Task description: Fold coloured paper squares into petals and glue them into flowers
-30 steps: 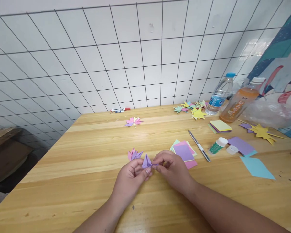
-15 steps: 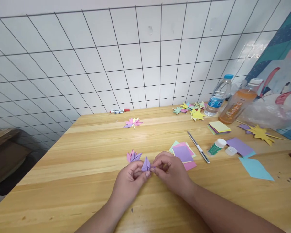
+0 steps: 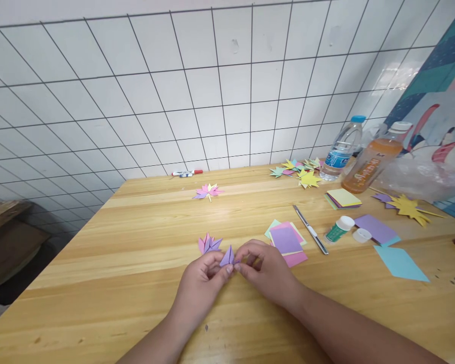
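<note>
A small folded purple paper piece (image 3: 227,257) stands pointed end up between my two hands, just above the wooden table (image 3: 98,283). My left hand (image 3: 205,278) pinches its left and lower part between thumb and fingers. On the other side, my right hand (image 3: 263,265) has thumb and forefinger closed on its right edge, where a bit of purple shows. Right behind my left fingers lies a pink and purple folded paper piece (image 3: 209,243). To the right of my right hand is a loose stack of coloured paper squares (image 3: 285,238), purple on top.
A utility knife (image 3: 310,230), a glue stick (image 3: 339,229) and its cap (image 3: 361,235) lie right of the stack. Two bottles, one of water (image 3: 341,151) and one orange (image 3: 375,162), stand at the back right. Folded stars (image 3: 308,178), a paper flower (image 3: 208,191) and markers (image 3: 187,173) lie farther back.
The purple paper piece has turned slightly in my fingers, its face now narrower and leaning a little. Both hands stay in almost the same place and keep their hold.
</note>
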A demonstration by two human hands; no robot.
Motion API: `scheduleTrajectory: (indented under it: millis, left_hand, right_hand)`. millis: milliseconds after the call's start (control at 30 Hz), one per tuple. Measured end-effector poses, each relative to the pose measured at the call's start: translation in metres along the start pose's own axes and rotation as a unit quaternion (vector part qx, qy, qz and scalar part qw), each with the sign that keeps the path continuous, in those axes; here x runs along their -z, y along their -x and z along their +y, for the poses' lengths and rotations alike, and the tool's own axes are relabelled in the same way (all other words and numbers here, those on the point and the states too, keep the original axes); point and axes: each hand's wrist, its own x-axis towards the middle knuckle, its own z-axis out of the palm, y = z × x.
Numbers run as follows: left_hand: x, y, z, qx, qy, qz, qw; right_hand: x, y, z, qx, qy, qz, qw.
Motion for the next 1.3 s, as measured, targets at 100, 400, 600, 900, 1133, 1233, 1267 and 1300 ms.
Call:
scheduleTrajectory:
  millis: [100, 400, 600, 900, 1133, 1233, 1267, 1300]
  left_hand:
    - [0.001, 0.0, -0.001, 0.006, -0.006, 0.008, 1.0]
    - [0.0, 0.001, 0.002, 0.013, 0.007, 0.016, 1.0]
    - [-0.002, 0.002, 0.004, -0.001, 0.004, -0.008, 1.0]
    - [-0.001, 0.003, 0.007, -0.005, -0.017, -0.001, 1.0]
    - [-0.001, 0.004, 0.008, -0.006, -0.054, -0.026, 0.998]
    - [-0.001, 0.006, 0.009, -0.005, -0.06, -0.04, 0.997]
    - [-0.001, 0.006, 0.009, -0.013, -0.07, -0.043, 0.997]
    - [-0.001, 0.006, 0.009, -0.022, -0.081, -0.043, 0.996]
  right_hand:
    - [0.002, 0.0, -0.001, 0.021, -0.026, 0.006, 0.999]
    - [-0.002, 0.0, 0.0, -0.067, -0.082, -0.019, 0.994]
    - [-0.002, -0.002, 0.001, -0.121, -0.133, -0.049, 0.982]
    - [-0.002, 0.0, -0.003, -0.108, -0.135, -0.062, 0.983]
    - [0.002, -0.001, -0.002, -0.103, -0.121, -0.078, 0.984]
    - [0.004, -0.001, -0.003, -0.097, -0.112, -0.098, 0.984]
    - [0.004, 0.0, -0.003, -0.092, -0.102, -0.098, 0.986]
    - [0.004, 0.0, -0.003, -0.089, -0.091, -0.094, 0.987]
